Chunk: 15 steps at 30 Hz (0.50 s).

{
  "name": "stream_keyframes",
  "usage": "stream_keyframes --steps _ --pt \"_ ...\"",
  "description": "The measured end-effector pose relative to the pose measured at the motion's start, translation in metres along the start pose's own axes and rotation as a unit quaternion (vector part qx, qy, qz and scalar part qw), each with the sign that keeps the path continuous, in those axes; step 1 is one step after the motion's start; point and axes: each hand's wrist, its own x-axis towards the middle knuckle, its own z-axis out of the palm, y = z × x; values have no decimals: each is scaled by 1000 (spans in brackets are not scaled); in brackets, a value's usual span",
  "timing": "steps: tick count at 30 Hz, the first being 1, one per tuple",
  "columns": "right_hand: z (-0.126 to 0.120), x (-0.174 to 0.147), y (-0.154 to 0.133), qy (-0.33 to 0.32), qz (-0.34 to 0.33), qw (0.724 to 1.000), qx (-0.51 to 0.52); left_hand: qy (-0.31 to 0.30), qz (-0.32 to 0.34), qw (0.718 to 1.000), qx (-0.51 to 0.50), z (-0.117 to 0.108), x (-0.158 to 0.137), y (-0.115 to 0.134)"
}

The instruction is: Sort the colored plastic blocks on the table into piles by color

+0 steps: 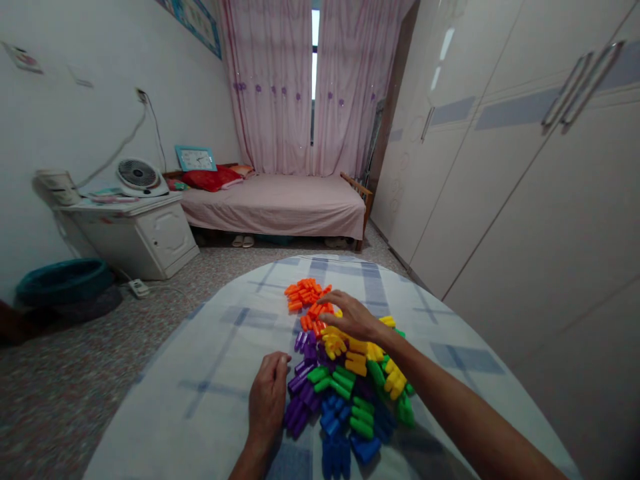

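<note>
My right hand (pixel 350 316) reaches over the heap of plastic building pieces. Its fingers are curved, with a gap between them and the thumb, right at the orange pieces (pixel 306 293); nothing shows held in it. On the table, left of the purple pieces (pixel 300 407), rests my left hand (pixel 269 399) with its fingers curled in. I see nothing in it, though its palm is hidden. Yellow pieces (pixel 356 360) lie under my right wrist. Green pieces (pixel 362 417) and blue pieces (pixel 336 455) are nearer to me, partly overlapping.
A checked cloth covers the round table (pixel 220 373). Beyond it stands a bed (pixel 280 200) before pink curtains (pixel 273 87). White wardrobes (pixel 500 167) line the right side. At left are a cabinet (pixel 170 233) with a fan (pixel 140 175) and a teal basin (pixel 65 280).
</note>
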Motion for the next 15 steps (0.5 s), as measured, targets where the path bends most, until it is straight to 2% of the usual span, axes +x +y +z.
stream_keyframes --steps 5,8,11,15 --pt "32 88 29 -38 80 987 -137 4 6 1000 20 1 0 -1" --pt "53 126 40 -52 93 982 -156 10 7 1000 29 1 -1 0" --pt "71 146 49 -67 106 980 -154 12 5 999 40 2 -1 1" --pt "83 151 59 -107 117 976 -149 18 8 999 49 3 -1 2"
